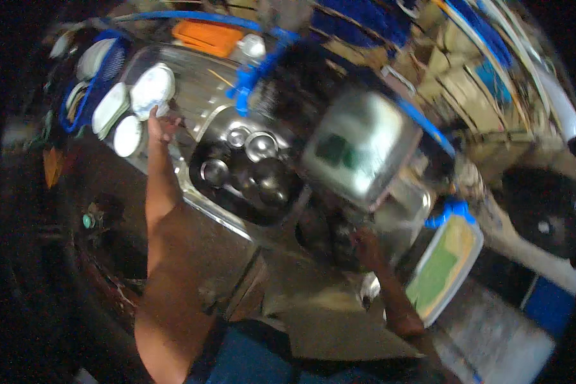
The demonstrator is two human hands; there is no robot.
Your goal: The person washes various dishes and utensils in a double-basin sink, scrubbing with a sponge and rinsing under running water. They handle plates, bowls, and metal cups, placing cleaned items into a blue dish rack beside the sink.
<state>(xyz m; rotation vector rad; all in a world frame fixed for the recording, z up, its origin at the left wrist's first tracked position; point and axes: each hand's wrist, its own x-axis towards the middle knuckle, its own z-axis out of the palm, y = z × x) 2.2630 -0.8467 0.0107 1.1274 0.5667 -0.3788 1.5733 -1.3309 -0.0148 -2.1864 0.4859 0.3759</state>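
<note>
My left hand [164, 126] is at the lower edge of a white plate [153, 89] on the metal drainboard, thumb against its rim; whether it grips the plate is unclear. Beside it sit white rectangular dishes [110, 110] and a small white dish [127, 136]. To their right, a sink basin [225, 194] holds several metal bowls [261, 146]. My right hand [365, 245] is low in the shadow below a large upturned-looking metal pan [360, 144]; blur hides what it touches. A metal tray [410, 197] lies to the right of that pan.
A blue basket [96, 79] with dishes stands at the far left. Behind the drainboard are an orange tray [206, 37] and blue ties on a rail [242, 89]. A white-rimmed container [444, 269] with something green stands at right, near a grey surface [499, 331].
</note>
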